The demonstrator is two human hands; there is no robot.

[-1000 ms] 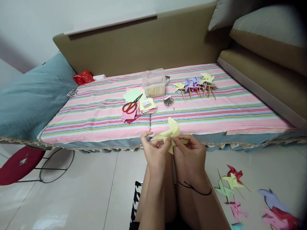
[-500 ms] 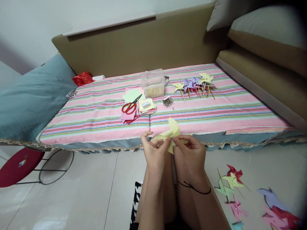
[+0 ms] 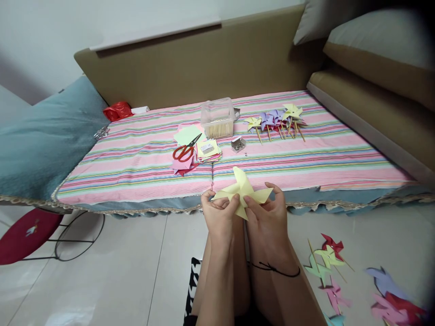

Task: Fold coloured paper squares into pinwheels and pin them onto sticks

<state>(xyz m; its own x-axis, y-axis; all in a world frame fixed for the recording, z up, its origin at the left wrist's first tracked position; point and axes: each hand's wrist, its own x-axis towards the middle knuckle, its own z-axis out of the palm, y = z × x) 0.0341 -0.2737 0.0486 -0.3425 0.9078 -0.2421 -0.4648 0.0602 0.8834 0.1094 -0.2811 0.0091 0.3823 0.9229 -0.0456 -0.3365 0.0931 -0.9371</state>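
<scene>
Between my two hands, above my knees, is a pale yellow paper pinwheel [image 3: 243, 183] with its blades folded in and spread like a star. My left hand [image 3: 220, 216] pinches it near the centre, the thumb on top and the other fingers beneath the left blade. From the right, my right hand [image 3: 272, 217] presses its thumb close to the middle, fingers behind the paper. No stick shows on this pinwheel. Beyond it on the striped sofa cover lie a small open box of metal fasteners [image 3: 238, 144] and a stack of coloured paper squares [image 3: 208, 151].
Red-handled scissors [image 3: 184, 152] lie on paper beside a clear plastic box of sticks [image 3: 217, 118]. Finished pinwheels [image 3: 275, 118] rest on the sofa's right side; more pinwheels [image 3: 329, 257] lie on the floor at right. A red stool [image 3: 32, 235] stands at left.
The blades of the yellow pinwheel now lie more spread and its upper blade points further left. My right hand's fingers have opened out somewhat behind the right blade.
</scene>
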